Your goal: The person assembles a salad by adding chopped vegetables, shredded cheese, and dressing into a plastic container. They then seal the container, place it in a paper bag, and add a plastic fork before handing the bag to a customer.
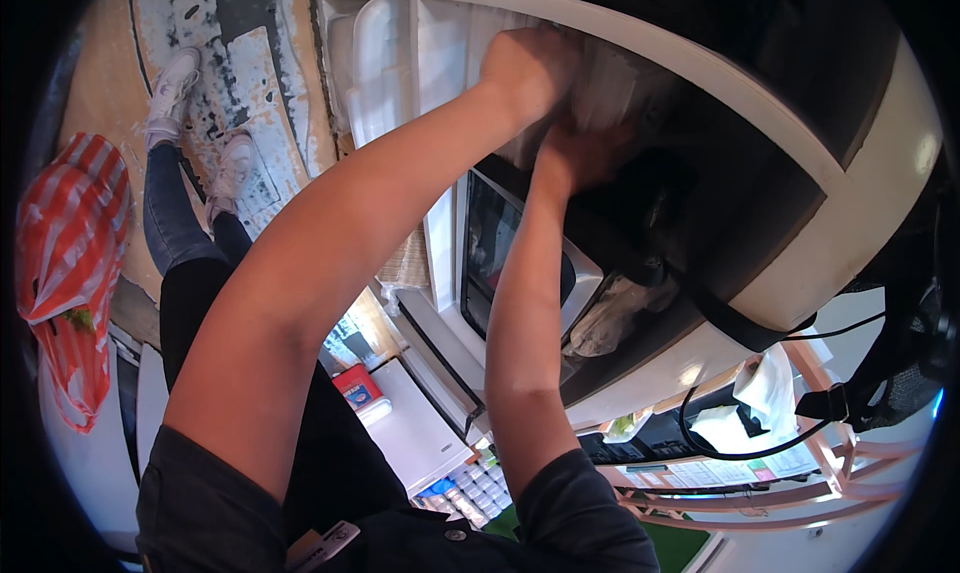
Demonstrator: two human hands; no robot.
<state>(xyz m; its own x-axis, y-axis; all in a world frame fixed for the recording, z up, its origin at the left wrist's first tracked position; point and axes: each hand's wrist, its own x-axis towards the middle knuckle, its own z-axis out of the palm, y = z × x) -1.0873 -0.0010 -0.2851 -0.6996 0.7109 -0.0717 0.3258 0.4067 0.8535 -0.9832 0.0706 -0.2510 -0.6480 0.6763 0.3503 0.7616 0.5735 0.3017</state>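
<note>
Both my arms reach into a dark compartment of a white shelf unit point(660, 48). My left hand point(525, 68) is closed on the top edge of a translucent plastic bundle point(615, 88) that sits inside the compartment. My right hand point(578, 158) is just below it, in shadow, with its fingers gripping the underside of the same bundle. What the bundle holds is too blurred to tell.
A microwave-like appliance with a dark glass door point(490, 248) stands under the hands. White trays point(380, 63) lean in the shelf at the left. Legs in blue jeans and white sneakers point(175, 88) stand on the floor. A red-and-white striped bag point(70, 263) hangs at the far left.
</note>
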